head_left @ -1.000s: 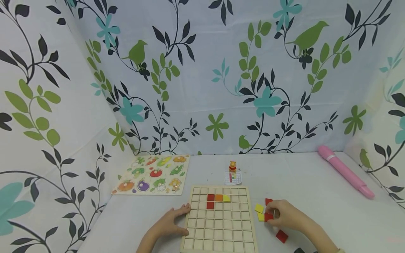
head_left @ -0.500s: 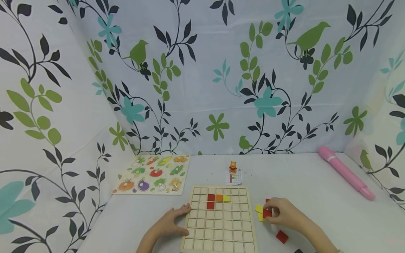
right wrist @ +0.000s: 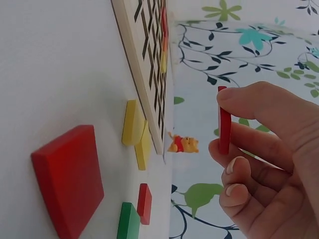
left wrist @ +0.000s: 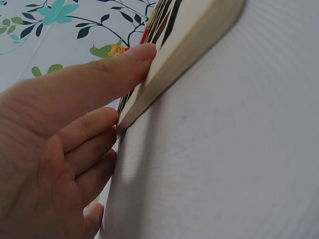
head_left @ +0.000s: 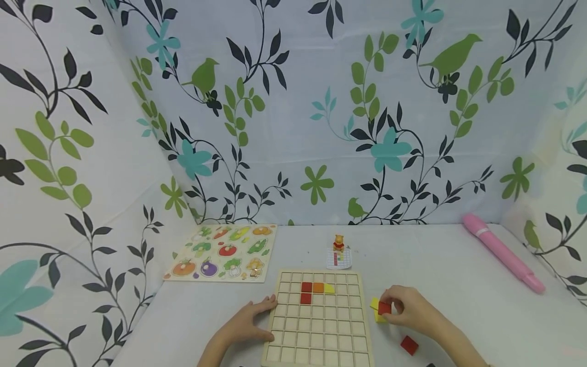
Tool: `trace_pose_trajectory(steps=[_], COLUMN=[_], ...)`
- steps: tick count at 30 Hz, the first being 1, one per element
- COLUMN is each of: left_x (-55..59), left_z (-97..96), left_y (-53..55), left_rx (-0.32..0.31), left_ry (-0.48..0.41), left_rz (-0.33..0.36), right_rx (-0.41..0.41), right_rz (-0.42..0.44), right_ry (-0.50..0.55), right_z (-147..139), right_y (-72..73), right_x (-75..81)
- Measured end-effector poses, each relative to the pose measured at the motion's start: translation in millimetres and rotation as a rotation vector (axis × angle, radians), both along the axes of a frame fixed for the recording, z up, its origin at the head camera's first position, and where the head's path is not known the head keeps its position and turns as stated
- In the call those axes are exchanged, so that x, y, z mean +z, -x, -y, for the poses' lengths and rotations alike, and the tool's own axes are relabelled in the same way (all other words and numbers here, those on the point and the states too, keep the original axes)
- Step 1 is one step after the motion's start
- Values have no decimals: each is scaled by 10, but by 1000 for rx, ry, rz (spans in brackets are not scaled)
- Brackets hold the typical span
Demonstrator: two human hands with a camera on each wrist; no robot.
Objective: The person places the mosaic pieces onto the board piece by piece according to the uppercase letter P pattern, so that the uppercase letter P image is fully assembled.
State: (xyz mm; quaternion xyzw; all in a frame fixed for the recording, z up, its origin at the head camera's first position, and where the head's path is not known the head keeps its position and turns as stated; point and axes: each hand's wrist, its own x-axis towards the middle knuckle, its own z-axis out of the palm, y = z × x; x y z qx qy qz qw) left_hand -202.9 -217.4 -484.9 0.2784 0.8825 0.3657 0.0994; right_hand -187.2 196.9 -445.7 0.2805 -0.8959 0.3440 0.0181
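Observation:
My right hand (head_left: 412, 310) pinches a red square tile (right wrist: 225, 124) between thumb and fingers, raised above the table beside the board. Beneath it lie two yellow tiles (head_left: 379, 317), and a red tile (head_left: 409, 345) is nearer me. The right wrist view also shows a green tile (right wrist: 128, 221) and another red tile (right wrist: 144, 204) on the table. A wooden grid board (head_left: 321, 339) carries two red tiles (head_left: 306, 293), an orange tile (head_left: 318, 288) and a yellow tile (head_left: 329, 288). My left hand (head_left: 245, 323) rests against its left edge, fingers extended and thumb touching the frame (left wrist: 167, 74).
Behind the board, a small bear figurine (head_left: 338, 242) stands at a card with a coloured grid (head_left: 338, 260). A vegetable puzzle board (head_left: 270, 239) lies back left. A pink marker-shaped object (head_left: 504, 253) lies at right. Patterned cloth (head_left: 293, 127) encloses the table.
My right hand has lifted the red tile off the table and shifted slightly left with it, over the yellow tiles. My left hand stays at the board's edge.

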Motion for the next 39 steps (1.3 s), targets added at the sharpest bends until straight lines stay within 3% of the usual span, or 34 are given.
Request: trace_pose_trajectory(steps=[11,29,39], left_x=[-7,21,21], left_z=[-14,-16,-9], left_y=[12,-6,-10], left_rx=[10,9,9], left_ry=[10,10,-6], left_rz=[12,11,17], right_rx=[11,49,98], right_rz=[-94,-69,-149], right_ry=[7,40,85], right_z=[127,516,662], right_y=[36,110,169], right_x=[55,170,142])
